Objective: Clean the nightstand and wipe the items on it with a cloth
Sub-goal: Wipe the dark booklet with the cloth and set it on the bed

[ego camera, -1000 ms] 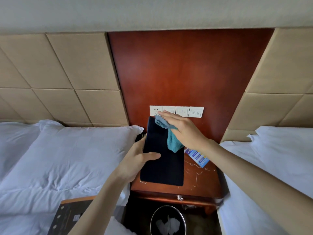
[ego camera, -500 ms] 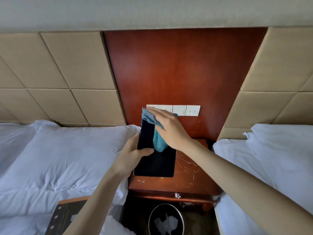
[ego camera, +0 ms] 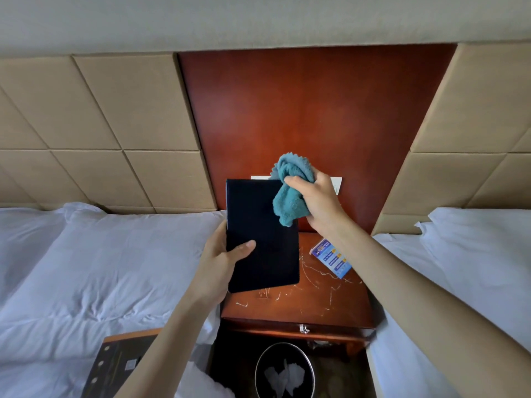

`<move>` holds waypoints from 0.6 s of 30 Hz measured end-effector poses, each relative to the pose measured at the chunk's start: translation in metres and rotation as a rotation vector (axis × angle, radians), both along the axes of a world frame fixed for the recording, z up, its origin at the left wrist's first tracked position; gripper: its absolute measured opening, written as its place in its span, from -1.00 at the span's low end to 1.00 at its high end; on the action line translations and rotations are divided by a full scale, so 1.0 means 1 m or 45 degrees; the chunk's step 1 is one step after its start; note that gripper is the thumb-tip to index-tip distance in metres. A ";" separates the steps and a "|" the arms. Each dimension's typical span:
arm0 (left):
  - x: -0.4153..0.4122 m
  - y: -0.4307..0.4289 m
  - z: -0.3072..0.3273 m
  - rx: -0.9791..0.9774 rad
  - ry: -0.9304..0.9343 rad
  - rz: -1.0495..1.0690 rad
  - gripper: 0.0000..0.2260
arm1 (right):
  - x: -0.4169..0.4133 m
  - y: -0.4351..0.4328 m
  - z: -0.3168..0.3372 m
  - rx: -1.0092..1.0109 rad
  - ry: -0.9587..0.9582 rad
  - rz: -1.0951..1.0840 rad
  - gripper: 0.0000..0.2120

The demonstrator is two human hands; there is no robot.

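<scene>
Bunched teal cloth (ego camera: 290,196) hangs against plain black folder (ego camera: 261,239).

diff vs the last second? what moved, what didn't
The right hand lifted the teal cloth off the black folder: it lay flat against the cover near the top edge, now it is bunched in the grip at the folder's upper right corner. Unchanged: the left hand holds the folder by its left edge above the nightstand; the blue card lies on the top.
</scene>
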State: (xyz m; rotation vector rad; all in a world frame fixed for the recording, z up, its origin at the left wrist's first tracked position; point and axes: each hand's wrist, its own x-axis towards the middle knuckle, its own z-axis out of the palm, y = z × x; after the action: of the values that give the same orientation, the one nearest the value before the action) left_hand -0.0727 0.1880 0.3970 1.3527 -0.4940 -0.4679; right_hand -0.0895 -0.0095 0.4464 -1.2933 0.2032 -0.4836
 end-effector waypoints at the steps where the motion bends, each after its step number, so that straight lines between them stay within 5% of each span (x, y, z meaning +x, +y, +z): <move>1: 0.000 -0.001 0.001 -0.002 -0.003 0.003 -0.65 | -0.001 0.001 0.000 0.058 -0.001 -0.021 -0.82; 9: -0.002 -0.004 0.005 0.008 -0.001 0.047 -0.68 | -0.016 0.005 -0.015 0.635 -0.006 -0.053 -0.93; 18: 0.023 -0.007 0.015 -0.078 0.195 0.257 -0.69 | -0.036 0.035 -0.059 0.412 0.269 0.056 -0.88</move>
State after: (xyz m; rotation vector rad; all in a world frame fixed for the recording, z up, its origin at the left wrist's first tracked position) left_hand -0.0497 0.1807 0.4119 1.2813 -0.2411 -0.3835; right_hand -0.1254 0.0255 0.3879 -1.0272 0.4120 -0.2620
